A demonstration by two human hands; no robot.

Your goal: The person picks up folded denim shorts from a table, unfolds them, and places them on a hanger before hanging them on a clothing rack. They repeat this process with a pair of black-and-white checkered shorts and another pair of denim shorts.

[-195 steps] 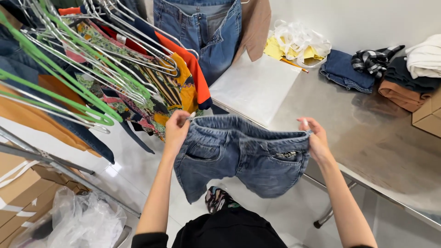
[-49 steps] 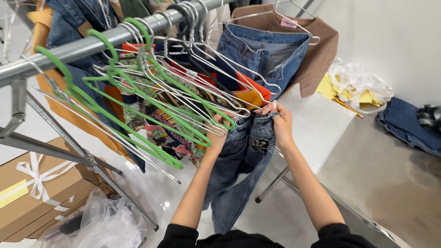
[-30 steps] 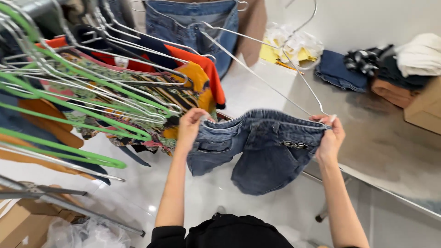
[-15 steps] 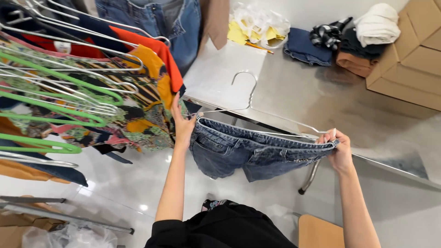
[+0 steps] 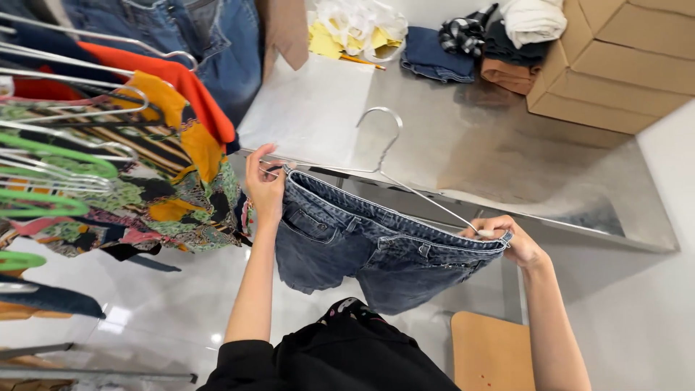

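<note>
Denim shorts (image 5: 376,250) stretched on wire hanger (image 5: 405,185); left hand (image 5: 264,190), right hand (image 5: 507,237) pinch waistband ends, seemingly with hanger clips.

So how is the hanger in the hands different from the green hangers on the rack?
The wire hanger is thin bare metal; the green hangers are thicker and coloured. It carries denim shorts, held by the left hand and right hand; those hang among patterned clothes. Both have hooks.
</note>
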